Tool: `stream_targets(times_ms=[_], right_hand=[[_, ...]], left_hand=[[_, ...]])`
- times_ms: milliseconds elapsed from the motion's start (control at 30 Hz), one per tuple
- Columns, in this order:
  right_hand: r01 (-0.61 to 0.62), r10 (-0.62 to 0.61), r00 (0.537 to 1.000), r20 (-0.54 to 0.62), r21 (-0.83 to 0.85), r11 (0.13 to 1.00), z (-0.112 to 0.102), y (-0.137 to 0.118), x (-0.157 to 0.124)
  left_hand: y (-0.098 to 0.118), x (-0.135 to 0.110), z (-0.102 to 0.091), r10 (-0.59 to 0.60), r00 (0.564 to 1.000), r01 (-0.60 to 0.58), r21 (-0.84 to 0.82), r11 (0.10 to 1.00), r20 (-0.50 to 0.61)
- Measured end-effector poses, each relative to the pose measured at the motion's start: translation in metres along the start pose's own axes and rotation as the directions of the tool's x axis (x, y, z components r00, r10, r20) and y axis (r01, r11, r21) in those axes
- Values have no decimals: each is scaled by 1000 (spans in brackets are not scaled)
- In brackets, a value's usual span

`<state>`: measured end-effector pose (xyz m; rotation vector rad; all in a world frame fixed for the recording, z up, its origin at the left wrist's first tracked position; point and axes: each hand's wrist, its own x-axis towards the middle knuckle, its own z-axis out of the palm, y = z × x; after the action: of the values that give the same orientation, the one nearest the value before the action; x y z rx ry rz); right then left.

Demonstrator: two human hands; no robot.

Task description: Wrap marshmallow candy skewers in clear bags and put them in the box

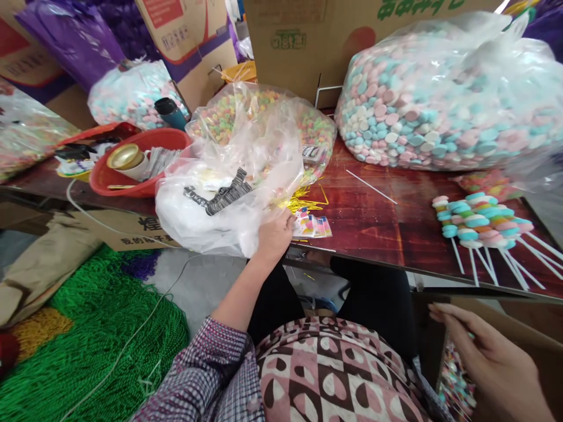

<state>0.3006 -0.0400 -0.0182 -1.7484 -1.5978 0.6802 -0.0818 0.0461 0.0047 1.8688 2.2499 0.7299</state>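
Note:
My left hand (275, 235) rests at the table's front edge with its fingers curled, against the clear plastic bag (237, 228) and beside small printed cards (313, 225). Whatever its fingertips hold is hidden. Gold twist ties (305, 199) lie just behind the cards. Low on the right, my right hand (495, 354) hangs over an open carton (523, 319), fingers stretched out and nothing visible in them. Inside that carton are wrapped candy pieces (455, 381). Marshmallow skewers (481, 223) on white sticks lie piled at the table's right end.
A large bag of pastel marshmallows (422, 111) stands at the back right. Behind the plastic is a bag of colourful gummies (259, 111). A red basin (145, 181) with a gold tin sits on the left. One white stick (372, 186) lies on the dark red table (365, 220).

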Motion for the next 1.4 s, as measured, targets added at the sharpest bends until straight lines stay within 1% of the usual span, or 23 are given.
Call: stream_targets(times_ms=[67, 167, 233, 300, 367, 400, 433, 467, 533, 567, 600, 667, 700, 733, 800, 867, 933, 1000, 1067, 1133, 1267, 1333, 1400], right_hand=[[-36, 18, 990, 139, 128, 991, 17, -40, 15], [-73, -24, 960, 280, 331, 941, 43, -93, 33], [-88, -76, 943, 323, 464, 881, 62, -119, 43], [-100, -123, 926, 356, 547, 831, 78, -134, 50], [-112, -118, 929, 350, 572, 813, 88, -138, 53], [-112, -110, 935, 337, 575, 810, 90, -137, 53], [-111, -101, 941, 323, 577, 809, 90, -135, 53], [-106, -97, 946, 309, 578, 809, 88, -132, 52], [-89, -105, 950, 295, 576, 813, 82, -126, 50], [-79, -112, 951, 289, 575, 814, 78, -124, 50], [-66, -119, 953, 277, 575, 816, 74, -122, 50], [-25, -123, 966, 226, 558, 829, 69, -119, 49], [-1, -121, 973, 195, 533, 846, 67, -119, 49], [22, -118, 979, 164, 495, 869, 67, -119, 49], [44, -105, 986, 126, 412, 910, 67, -119, 48], [7, -70, 987, 144, 400, 917, 70, -119, 48], [-81, -32, 976, 217, 491, 867, 73, -118, 48], [-190, -18, 946, 323, 599, 778, 75, -117, 50], [-251, -11, 930, 366, 659, 709, 77, -115, 51], [-237, 8, 945, 326, 670, 704, 79, -112, 51], [-152, 22, 976, 216, 610, 778, 84, -112, 48], [-154, 20, 975, 223, 604, 782, 87, -114, 46], [-181, 7, 964, 266, 636, 750, 88, -117, 46]], left_hand=[[6, -6, -5, 82, 994, -90, -110, 990, -76], [29, -22, -12, 239, 953, -282, -250, 926, -188], [48, -35, -14, 308, 933, -356, -350, 866, -187], [64, -46, -12, 326, 933, -357, -476, 804, -150], [74, -53, -11, 278, 959, -245, -644, 725, -53], [77, -55, -10, 247, 968, -140, -737, 661, 38], [79, -55, -11, 222, 963, -4, -815, 580, 154], [79, -55, -11, 214, 936, 145, -862, 486, 279], [79, -52, -13, 244, 844, 397, -863, 312, 477], [78, -50, -14, 272, 798, 476, -839, 263, 538], [77, -49, -15, 298, 756, 527, -812, 249, 582], [73, -47, -15, 323, 696, 570, -767, 295, 641], [71, -47, -14, 307, 685, 571, -749, 336, 660], [69, -47, -13, 277, 691, 564, -738, 371, 667], [66, -48, -10, 213, 738, 531, -745, 403, 641], [64, -48, -9, 195, 778, 484, -768, 421, 597], [64, -48, -10, 201, 786, 449, -764, 463, 584], [65, -47, -11, 198, 781, 430, -741, 516, 592], [66, -46, -12, 202, 771, 426, -725, 542, 604], [66, -46, -10, 214, 770, 417, -728, 544, 602], [64, -49, -1, 185, 804, 418, -759, 499, 565], [61, -51, 4, 170, 804, 439, -762, 476, 569], [58, -52, 8, 170, 794, 456, -757, 468, 583]])
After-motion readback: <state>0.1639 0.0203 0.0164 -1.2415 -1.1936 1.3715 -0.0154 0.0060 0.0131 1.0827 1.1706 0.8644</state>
